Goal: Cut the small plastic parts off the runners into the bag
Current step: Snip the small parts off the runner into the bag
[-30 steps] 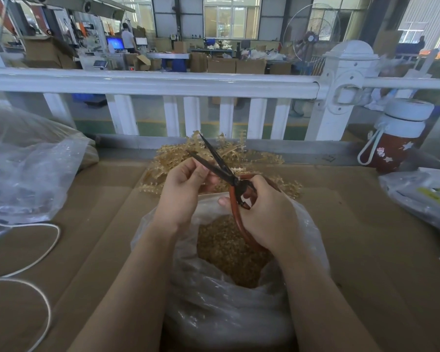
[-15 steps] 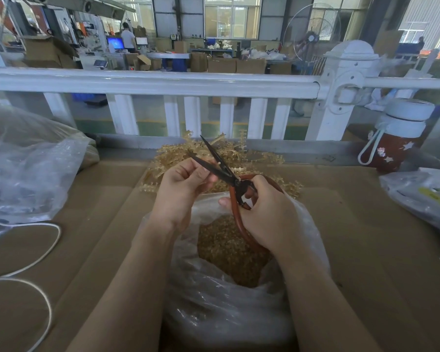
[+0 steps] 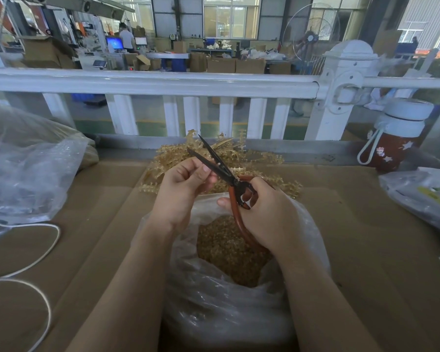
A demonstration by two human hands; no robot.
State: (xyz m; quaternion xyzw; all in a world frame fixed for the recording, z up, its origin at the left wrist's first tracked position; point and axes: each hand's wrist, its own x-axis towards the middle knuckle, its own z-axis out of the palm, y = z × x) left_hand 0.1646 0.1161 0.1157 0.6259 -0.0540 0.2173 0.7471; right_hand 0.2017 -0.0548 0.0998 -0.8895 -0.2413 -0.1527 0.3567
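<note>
My right hand point(image 3: 267, 214) grips the red handles of black-bladed scissors point(image 3: 215, 163), whose blades stand slightly apart and point up and to the left. My left hand point(image 3: 183, 189) pinches a small piece of runner at the blades; the piece itself is mostly hidden by my fingers. Both hands hover over the mouth of a clear plastic bag point(image 3: 214, 311) that holds a heap of small tan parts point(image 3: 229, 250). Behind the hands lies a pile of tan plastic runners point(image 3: 252, 158) on the cardboard.
Cardboard point(image 3: 366, 250) covers the table. A big clear bag point(image 3: 23, 168) sits at the left, with a white cord point(image 3: 46, 250) below it. A red bottle with a white lid point(image 3: 396, 138) and another plastic bag point(image 3: 422, 194) are at the right. A white railing point(image 3: 163, 82) runs behind.
The scissor blades have closed a little. My left hand has shifted slightly at the blades. The bag and runner pile stay put.
</note>
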